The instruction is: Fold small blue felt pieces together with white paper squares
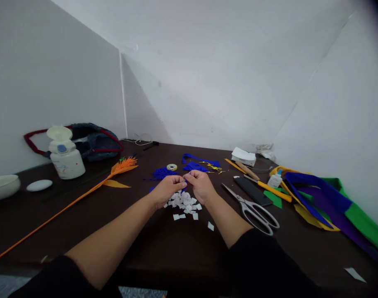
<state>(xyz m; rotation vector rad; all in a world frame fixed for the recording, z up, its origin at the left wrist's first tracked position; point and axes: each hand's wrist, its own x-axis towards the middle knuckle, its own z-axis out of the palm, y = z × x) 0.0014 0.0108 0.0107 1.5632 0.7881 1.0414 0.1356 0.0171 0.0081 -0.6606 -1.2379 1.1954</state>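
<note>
My left hand (170, 190) and my right hand (202, 187) meet over the middle of the table, both with fingers pinched together. Between their fingertips shows a small blue piece (185, 181), mostly hidden; its kind is hard to make out. Just below lies a loose pile of small white paper squares (183, 202), with a few scattered toward me. Behind my left hand are a heap of thin blue shreds (161, 173) and a small roll of tape (172, 167). Blue sheet scraps (195, 166) and yellow shreds (214, 167) lie beyond my right hand.
Right: scissors (254, 209), a dark flat phone-like object (252, 190), a yellow-handled cutter (274, 191), a glue bottle (275, 179), coloured sheets (325, 203) and a white box (243, 156). Left: an orange paper flower (123, 165), a white bottle (66, 161), a bowl (4, 188) and a bag (99, 142).
</note>
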